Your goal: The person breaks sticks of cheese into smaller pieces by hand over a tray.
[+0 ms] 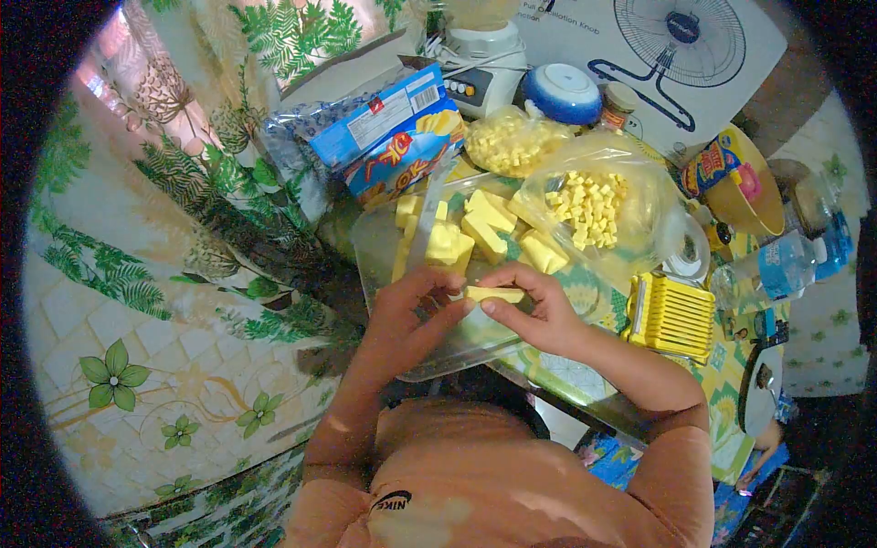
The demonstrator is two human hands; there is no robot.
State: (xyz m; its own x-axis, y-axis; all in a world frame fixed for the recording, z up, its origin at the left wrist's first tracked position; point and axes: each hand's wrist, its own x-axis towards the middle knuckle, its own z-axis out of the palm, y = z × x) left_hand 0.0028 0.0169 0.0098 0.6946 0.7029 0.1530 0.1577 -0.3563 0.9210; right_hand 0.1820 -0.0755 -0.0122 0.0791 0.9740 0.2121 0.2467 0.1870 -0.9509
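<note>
A thin slice of yellow cheese (pixel 498 295) is pinched between the thumb and fingers of my right hand (pixel 539 310). My left hand (pixel 423 315) is curled at the slice's left end, thumb and fingertips against it. A knife blade (pixel 424 219) slants up beyond my left hand, across the cheese; its handle is hidden. Larger cheese blocks (pixel 449 247) and cut pieces (pixel 493 212) lie on a clear plastic board (pixel 379 242) just past my fingers. Small cheese cubes (pixel 589 210) fill an open plastic bag to the right.
Another bag of cubes (pixel 512 142) sits behind, near a blue bowl (pixel 562 94) and a blender base (pixel 484 68). A blue snack box (pixel 393 137) stands at back left. On the right are a yellow slotted slicer (pixel 671 315), a plastic bottle (pixel 776 268) and a yellow tub (pixel 754 196).
</note>
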